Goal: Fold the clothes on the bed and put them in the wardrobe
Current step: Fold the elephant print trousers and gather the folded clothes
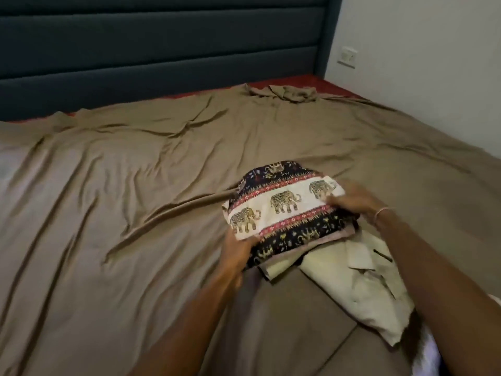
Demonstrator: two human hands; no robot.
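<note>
Elephant-print garment (282, 210): folded into a compact block, right of the middle of the bed, on top of a small stack.
Long axis: runs on a diagonal from near-left to far-right, along the white band of elephants; the elephants' trunks point to the right end.
Left hand (235, 251): grasps the near-left corner of the block, fingers curled round its edge.
Right hand (355, 199): grasps the far-right end, fingers over the top of the cloth. Motion blur hides how the thumb lies. A thin bangle (381, 213) circles the wrist.
Under the block: a thin pinkish layer (344, 232) shows at the near-right edge, and below it a cream shirt (366, 283).
Cream shirt axis: it sticks out from under the block toward the near right, its loose end close to the bed's near edge.
Bed sheet (135, 185): tan and wrinkled, with broad open cloth to the left of the stack and beyond it — much less room on the right.
Far edge: the sheet is bunched (287, 95) and pulled back, baring a red strip of mattress (295, 82) against the dark padded headboard (162, 50).
Right side: a pale wall (420, 104) close along the bed, with a switch plate (347, 57) on it.
</note>
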